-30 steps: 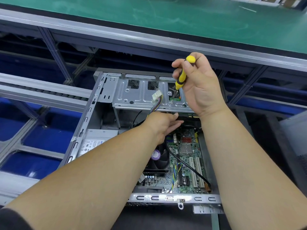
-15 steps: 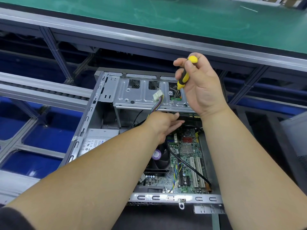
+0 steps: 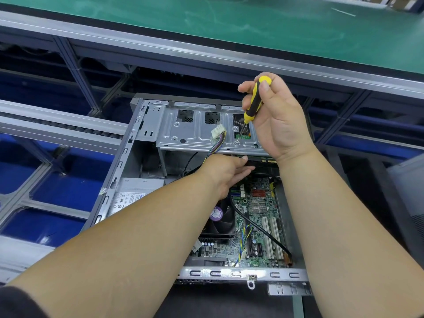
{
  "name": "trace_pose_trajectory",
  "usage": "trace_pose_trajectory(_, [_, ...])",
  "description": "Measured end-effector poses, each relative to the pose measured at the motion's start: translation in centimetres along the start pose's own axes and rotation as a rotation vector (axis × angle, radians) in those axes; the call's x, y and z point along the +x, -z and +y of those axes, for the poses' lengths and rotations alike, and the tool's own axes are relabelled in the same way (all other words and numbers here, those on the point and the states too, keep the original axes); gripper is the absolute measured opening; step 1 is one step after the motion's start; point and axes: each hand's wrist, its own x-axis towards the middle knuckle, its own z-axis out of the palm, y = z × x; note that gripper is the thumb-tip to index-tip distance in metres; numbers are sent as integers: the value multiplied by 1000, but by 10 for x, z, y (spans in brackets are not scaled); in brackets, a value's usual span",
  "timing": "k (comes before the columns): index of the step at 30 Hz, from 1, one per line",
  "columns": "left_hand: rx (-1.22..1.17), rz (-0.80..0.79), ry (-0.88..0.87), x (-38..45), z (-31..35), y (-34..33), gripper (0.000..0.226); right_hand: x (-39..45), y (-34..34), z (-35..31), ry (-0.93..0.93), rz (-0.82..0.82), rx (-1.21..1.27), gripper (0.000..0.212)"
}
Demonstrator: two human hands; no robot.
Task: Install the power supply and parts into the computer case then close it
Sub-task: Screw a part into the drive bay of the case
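An open grey computer case (image 3: pixel 243 274) lies on its side in front of me. My right hand (image 3: pixel 278 120) grips a yellow-and-black screwdriver (image 3: pixel 253 106), its tip on a screw in the metal drive cage (image 3: pixel 195 136) at the far end of the case. Under that cage my left hand (image 3: pixel 226 172) reaches with straight fingers against a dark part; what it touches is partly hidden. The power supply (image 3: pixel 132 196) with its white label sits at the case's left side. A green motherboard (image 3: pixel 259 226) with a black fan (image 3: pixel 221 220) fills the floor of the case.
A white connector (image 3: pixel 218 131) on coloured wires lies over the drive cage. A black cable (image 3: pixel 259 228) crosses the motherboard. A green-topped bench (image 3: pixel 252 24) runs across the back, with aluminium frames and blue bins (image 3: pixel 52 193) to the left. A grey panel (image 3: pixel 410 191) stands at the right edge.
The screwdriver handle has shifted slightly in my right hand's fingers, with its tip still on the same screw. My left hand has stayed in place under the cage.
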Motion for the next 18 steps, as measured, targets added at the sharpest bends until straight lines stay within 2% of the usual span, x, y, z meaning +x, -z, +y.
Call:
trace_pose_trajectory(3, [4, 3, 3, 0, 0, 0, 17, 0, 1, -1, -3, 30, 97, 32])
trace_pose_trajectory(5, [6, 3, 4, 0, 0, 0, 16, 0, 2, -1, -2, 41, 113, 38])
trace_pose_trajectory(18, [15, 5, -2, 0, 0, -1, 18, -2, 2, -3, -29, 45, 118, 11])
